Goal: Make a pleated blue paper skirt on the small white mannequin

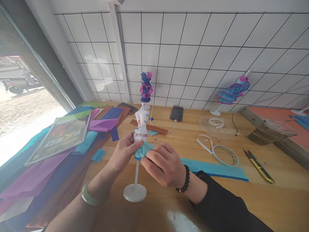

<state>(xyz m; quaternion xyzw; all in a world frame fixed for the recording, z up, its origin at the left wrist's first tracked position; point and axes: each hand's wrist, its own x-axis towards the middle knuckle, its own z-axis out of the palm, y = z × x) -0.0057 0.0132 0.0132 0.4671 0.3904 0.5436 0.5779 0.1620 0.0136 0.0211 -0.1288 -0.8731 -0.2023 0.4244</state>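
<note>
A small white mannequin [141,124] stands on a thin pole with a round base [135,192] on the wooden table [241,199]. A strip of light blue crepe paper [144,149] is wrapped at its hips. My left hand [124,153] pinches the paper against the mannequin's waist from the left. My right hand [163,165], fingers curled, presses the same blue paper from the right. A longer piece of blue paper [214,169] lies flat on the table behind my right wrist.
Sheets of coloured paper [36,180] and a booklet [59,137] cover the table's left. Two dressed mannequins [146,88] [233,91] stand by the tiled wall. A phone [177,113], tape loops [223,151], a clear lid [217,127], snips [259,167] and a plastic cup [270,132] lie to the right.
</note>
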